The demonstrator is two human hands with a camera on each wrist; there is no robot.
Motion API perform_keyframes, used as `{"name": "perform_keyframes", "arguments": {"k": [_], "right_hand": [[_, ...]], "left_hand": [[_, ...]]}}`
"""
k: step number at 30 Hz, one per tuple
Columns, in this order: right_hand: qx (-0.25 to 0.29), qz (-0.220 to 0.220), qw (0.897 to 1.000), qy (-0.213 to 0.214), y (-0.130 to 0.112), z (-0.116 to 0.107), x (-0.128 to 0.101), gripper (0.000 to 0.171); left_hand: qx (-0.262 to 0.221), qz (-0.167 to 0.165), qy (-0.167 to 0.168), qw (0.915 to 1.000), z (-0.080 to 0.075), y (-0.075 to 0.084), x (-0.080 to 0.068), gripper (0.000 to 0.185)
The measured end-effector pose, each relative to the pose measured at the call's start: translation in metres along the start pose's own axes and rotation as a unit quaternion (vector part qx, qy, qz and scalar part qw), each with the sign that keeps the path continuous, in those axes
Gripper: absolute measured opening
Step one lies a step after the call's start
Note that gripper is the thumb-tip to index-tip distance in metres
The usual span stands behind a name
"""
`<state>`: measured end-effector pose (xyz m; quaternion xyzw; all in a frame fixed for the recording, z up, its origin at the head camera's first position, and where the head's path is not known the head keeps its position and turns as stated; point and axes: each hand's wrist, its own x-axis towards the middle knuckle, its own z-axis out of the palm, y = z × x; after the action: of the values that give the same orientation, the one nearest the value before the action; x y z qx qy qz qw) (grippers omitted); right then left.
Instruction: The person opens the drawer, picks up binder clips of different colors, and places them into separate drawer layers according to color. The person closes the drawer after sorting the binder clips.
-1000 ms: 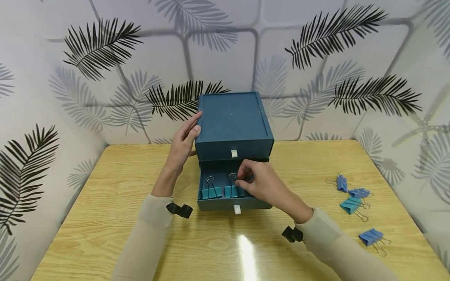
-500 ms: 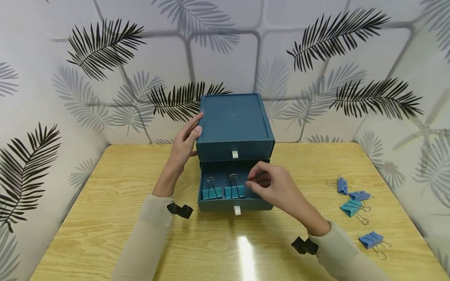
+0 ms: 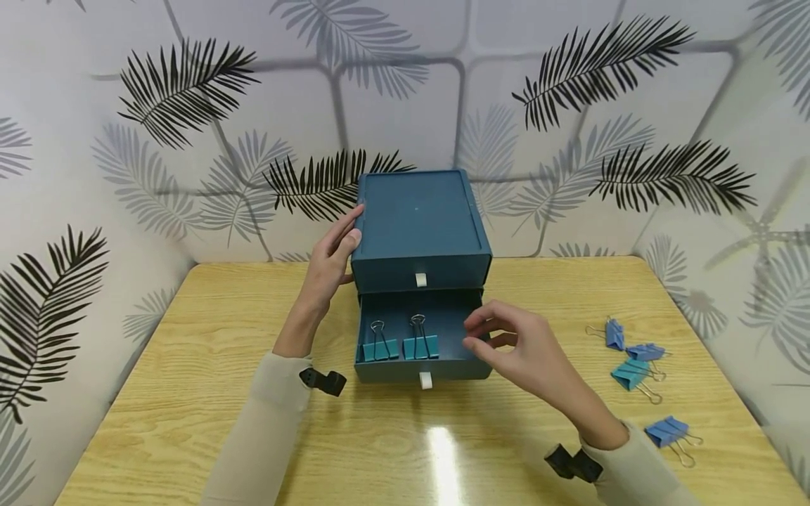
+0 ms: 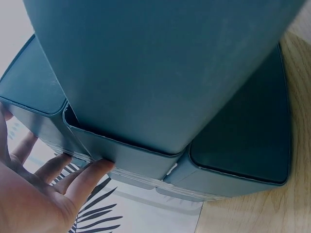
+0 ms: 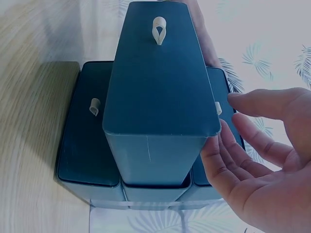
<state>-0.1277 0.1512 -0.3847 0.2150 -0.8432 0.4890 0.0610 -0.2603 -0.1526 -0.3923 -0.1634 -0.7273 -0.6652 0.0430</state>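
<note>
A dark blue drawer unit (image 3: 418, 218) stands at the middle of the table with one drawer (image 3: 392, 371) pulled out. Inside that drawer, along its front, two teal binder clips stand with their wire handles up: a left clip (image 3: 380, 350) and a middle clip (image 3: 420, 347). My left hand (image 3: 323, 270) lies against the unit's left side, thumb near the top edge. In the left wrist view its fingertips touch the casing. My right hand (image 3: 522, 344) holds nothing; its loosely bent fingers (image 5: 218, 165) are at the drawer's right side.
On the table's right side lie a blue binder clip (image 3: 614, 334), another blue clip (image 3: 645, 352), a teal clip (image 3: 629, 374) and a nearer blue clip (image 3: 667, 431). A leaf-patterned wall (image 3: 411, 105) stands close behind the unit.
My right hand has moved right and towards me, away from the middle clip, and its fingers have spread. The two clips in the drawer and my left hand stay in place.
</note>
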Motion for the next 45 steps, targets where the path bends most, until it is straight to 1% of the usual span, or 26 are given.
{"name": "perform_keyframes", "arguments": {"k": [4, 11, 18, 22, 29, 40, 45], "right_hand": [[0.002, 0.0, 1.0, 0.018, 0.0, -0.003, -0.008, 0.016], [0.006, -0.008, 0.999, 0.05, 0.007, -0.009, -0.022, 0.023], [-0.001, -0.014, 0.997, 0.079, 0.014, -0.017, -0.035, 0.024], [0.002, -0.01, 0.995, 0.101, 0.017, -0.022, -0.043, 0.027], [-0.028, 0.016, 0.991, 0.128, 0.024, -0.031, -0.057, 0.029], [-0.058, 0.014, 0.986, 0.157, 0.041, -0.051, -0.076, 0.031], [-0.069, 0.031, 0.981, 0.177, 0.047, -0.058, -0.084, 0.032]], "left_hand": [[-0.001, -0.003, 0.0, 1.0, 0.0, -0.001, -0.001, 0.049], [0.002, -0.006, 0.003, 1.0, 0.0, -0.001, -0.001, 0.049], [0.005, -0.001, 0.001, 1.0, 0.0, 0.0, 0.0, 0.05], [0.001, -0.002, -0.002, 1.0, 0.0, 0.001, -0.001, 0.049], [0.0, 0.004, -0.001, 1.0, 0.0, 0.001, -0.001, 0.05], [0.002, -0.002, 0.005, 1.0, -0.001, 0.0, -0.001, 0.049], [0.003, -0.002, 0.004, 1.0, 0.0, 0.001, -0.001, 0.049]]}}
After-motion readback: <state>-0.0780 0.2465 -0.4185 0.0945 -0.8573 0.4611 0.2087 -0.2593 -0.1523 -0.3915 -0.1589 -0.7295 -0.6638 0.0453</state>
